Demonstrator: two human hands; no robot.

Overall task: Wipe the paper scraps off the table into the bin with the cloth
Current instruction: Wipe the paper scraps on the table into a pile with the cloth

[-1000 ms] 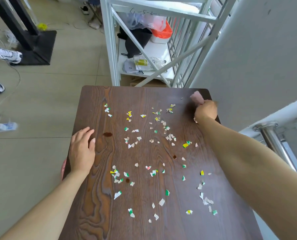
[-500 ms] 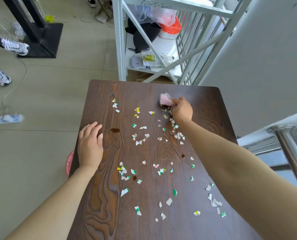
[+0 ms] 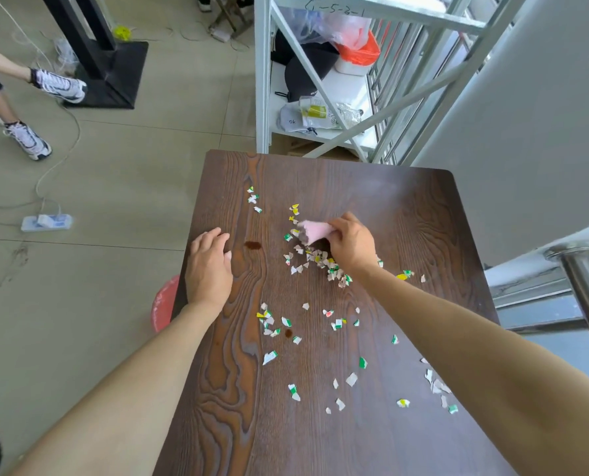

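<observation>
Right hand (image 3: pixel 351 250) pinches the pink cloth (image 3: pixel 313 231), scraps (image 3: pixel 324 262) heaped just under its fingers. Left hand (image 3: pixel 209 269) lies flat and relaxed near the bin (image 3: pixel 162 304). Best to press low, sweeping leftward over that edge.

the right hand (image 3: pixel 351 247) is pinching a pink cloth (image 3: pixel 313 231) against the dark wooden desk (image 3: pixel 406 214) beside a heap of paper scraps (image 3: pixel 324 262), while the left hand (image 3: pixel 209 269) is lying flat near the desk's left edge, above a red bin (image 3: pixel 162 304) on the floor.
</observation>
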